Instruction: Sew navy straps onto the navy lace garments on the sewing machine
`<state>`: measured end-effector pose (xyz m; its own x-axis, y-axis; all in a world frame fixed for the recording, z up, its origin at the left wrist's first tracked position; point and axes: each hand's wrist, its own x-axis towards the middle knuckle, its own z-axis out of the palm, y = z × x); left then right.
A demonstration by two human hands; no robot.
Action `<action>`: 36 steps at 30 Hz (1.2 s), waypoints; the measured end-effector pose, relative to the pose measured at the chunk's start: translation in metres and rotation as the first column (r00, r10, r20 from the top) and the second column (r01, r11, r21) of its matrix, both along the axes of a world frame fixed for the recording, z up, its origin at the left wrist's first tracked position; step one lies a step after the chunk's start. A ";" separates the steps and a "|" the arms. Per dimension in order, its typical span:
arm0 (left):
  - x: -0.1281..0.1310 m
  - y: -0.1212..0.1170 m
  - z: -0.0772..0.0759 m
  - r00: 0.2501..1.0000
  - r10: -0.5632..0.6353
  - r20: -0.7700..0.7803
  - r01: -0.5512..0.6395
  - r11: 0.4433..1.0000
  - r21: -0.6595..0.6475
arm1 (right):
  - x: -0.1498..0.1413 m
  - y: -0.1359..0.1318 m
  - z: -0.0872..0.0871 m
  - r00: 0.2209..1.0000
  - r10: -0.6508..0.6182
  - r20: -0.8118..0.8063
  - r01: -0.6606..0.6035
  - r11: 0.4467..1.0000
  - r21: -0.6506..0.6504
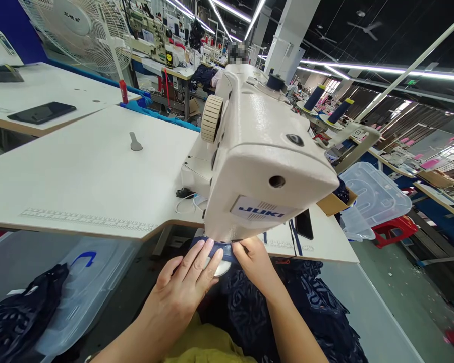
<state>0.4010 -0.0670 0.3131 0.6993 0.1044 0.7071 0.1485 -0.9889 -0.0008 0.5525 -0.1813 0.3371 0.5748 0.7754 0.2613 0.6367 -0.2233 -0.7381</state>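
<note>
A white sewing machine (245, 166) marked JUKI stands right in front of me. Below its head lies a narrow piece of navy fabric (227, 251). My left hand (187, 280) rests flat on the left part of this fabric, its fingers stretched toward the machine. At the right end my right hand (254, 261) has its fingers curled and pinched on the fabric's edge. The machine head hides the needle and presser foot. A rounded white part (223, 268) shows just under the fabric. Dark patterned navy cloth (245, 297) hangs over my lap.
A black phone (304, 224) and dark strips (295, 237) lie right of the machine. Left is the white tabletop (98, 166) with a printed ruler. Clear plastic bins (98, 282) flank me below the table. A large fan (75, 30) stands at the back left.
</note>
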 end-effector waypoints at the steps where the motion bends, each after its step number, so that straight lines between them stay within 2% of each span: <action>1: 0.000 0.000 0.001 1.000 0.000 0.003 0.000 1.000 -0.002 | 0.000 0.000 0.000 1.000 -0.002 0.000 0.002 1.000 -0.010; 5: 0.001 -0.001 0.001 1.000 0.005 -0.003 -0.005 1.000 -0.018 | -0.001 -0.001 0.000 1.000 -0.007 0.001 0.007 0.999 -0.033; 13: 0.000 -0.001 -0.009 1.000 0.018 0.000 -0.018 0.999 -0.051 | -0.003 0.000 -0.002 1.000 -0.026 -0.002 0.026 0.998 -0.050; 21: -0.001 -0.005 0.004 0.998 0.057 0.041 -0.052 0.994 -0.098 | -0.006 0.005 -0.005 0.999 -0.032 -0.017 0.032 0.999 0.021; 27: -0.001 -0.005 0.005 0.999 0.027 0.046 -0.021 0.992 -0.128 | -0.006 0.001 -0.007 0.999 0.019 -0.044 -0.015 0.997 0.081; 30: -0.002 -0.003 0.005 1.000 0.003 0.021 -0.001 0.995 -0.099 | -0.004 -0.007 -0.014 0.993 0.009 -0.120 0.001 0.996 0.090; 33: -0.002 -0.002 0.005 1.000 -0.028 -0.002 0.028 0.998 -0.053 | 0.001 -0.019 -0.029 0.985 0.010 -0.173 0.006 0.996 0.093; 36: 0.000 -0.002 0.007 1.000 -0.015 -0.001 0.015 0.998 -0.059 | 0.009 -0.032 -0.049 0.995 0.063 -0.079 -0.067 0.997 -0.045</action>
